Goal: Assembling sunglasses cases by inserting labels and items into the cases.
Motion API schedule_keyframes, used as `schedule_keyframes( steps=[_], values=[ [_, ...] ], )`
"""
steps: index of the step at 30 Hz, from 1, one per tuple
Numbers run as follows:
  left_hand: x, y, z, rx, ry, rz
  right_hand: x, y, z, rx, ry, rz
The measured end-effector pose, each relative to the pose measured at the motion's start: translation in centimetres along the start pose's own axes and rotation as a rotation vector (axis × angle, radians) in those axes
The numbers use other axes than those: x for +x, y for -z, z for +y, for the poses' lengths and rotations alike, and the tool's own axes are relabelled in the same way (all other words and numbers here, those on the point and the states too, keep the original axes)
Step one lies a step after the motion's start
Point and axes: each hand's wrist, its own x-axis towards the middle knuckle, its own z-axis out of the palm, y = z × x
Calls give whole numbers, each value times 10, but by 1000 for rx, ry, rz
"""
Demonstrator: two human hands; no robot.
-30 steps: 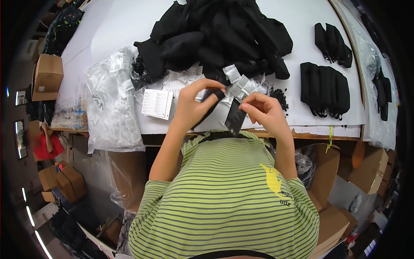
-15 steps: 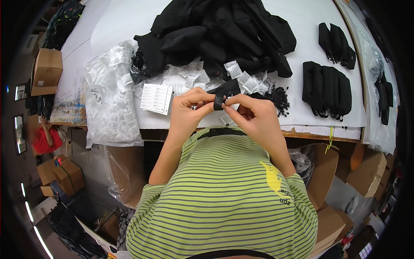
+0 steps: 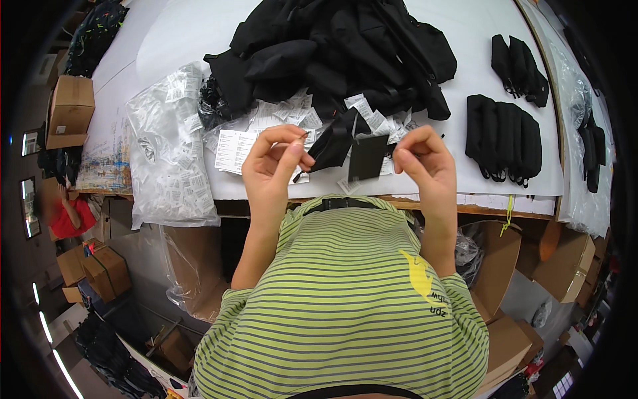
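Observation:
A dark rectangular hang tag (image 3: 367, 158) stands between my hands, slightly blurred, with a thin strip or cord rising from its top. Just left of it a small black fabric piece (image 3: 334, 141) reaches toward the fingers of my left hand (image 3: 274, 156). Those fingers are curled, thumb close to the index finger, with a tiny dark bit at the tips. My right hand (image 3: 428, 166) is to the right of the tag, thumb and index finger drawn together. Whatever is pinched in either hand is too small to name.
A heap of black fabric pieces (image 3: 339, 53) covers the far middle. White printed labels (image 3: 234, 151) and a clear bag of labels (image 3: 169, 153) lie left. Black cords (image 3: 211, 103) sit beside the heap. Rolled black pouches (image 3: 503, 138) are lined up right. A person in red (image 3: 72, 216) is far left.
My hands have come apart sideways, the left one leftward and the right one rightward. The dark tag now shows openly between them; before, both hands gripped the black fabric piece together.

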Motion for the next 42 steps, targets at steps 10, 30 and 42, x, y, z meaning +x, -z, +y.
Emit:
schedule_keyframes(
  steps=[10, 30, 42],
  values=[
    [-4, -22, 30, -2, 144, -180, -4, -19, -8, 104, 22, -30],
    [-4, -29, 29, 209, 124, -233, -1, -28, -2, -87, -22, 11],
    [-3, -25, 23, 265, 174, -299, 0, -21, -4, -342, 38, -61]
  ],
)
